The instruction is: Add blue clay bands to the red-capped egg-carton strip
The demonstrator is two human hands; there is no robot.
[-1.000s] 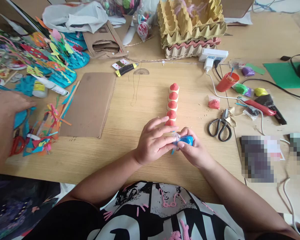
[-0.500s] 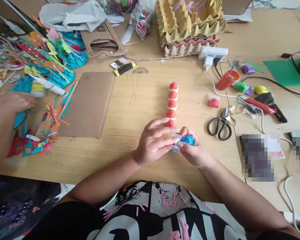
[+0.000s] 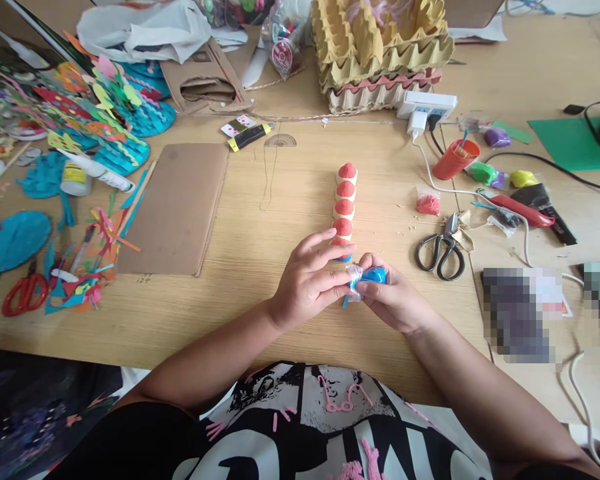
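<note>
Handling a soft blue lump of clay in crinkled clear plastic (image 3: 373, 275) looks like the step in hand, most likely loosening its wrapper. The lump sits low over the pale wooden counter (image 3: 260, 247), in front of the person's body. The right hand (image 3: 394, 297) pinches the blue body between thumb and fingers. The left hand (image 3: 307, 280) has its upper fingers spread, while its lower fingertips seem to nip the wrapper's loose end; the thumb's exact contact cannot be told. As a judgement, the next move calls for a steady right grip and a gentle pull or peel from the left, so the soft clay is not squashed.

The lump's long axis runs roughly crosswise, left to right, with the clear wrapper end pointing left and the rounded blue end right. Just beyond, a straight row of cream cups topped with red domes (image 3: 345, 191) points away from the person, domes up, with blue showing at its near end. Left fingers overlap that end; whether they touch it is unclear.
</note>
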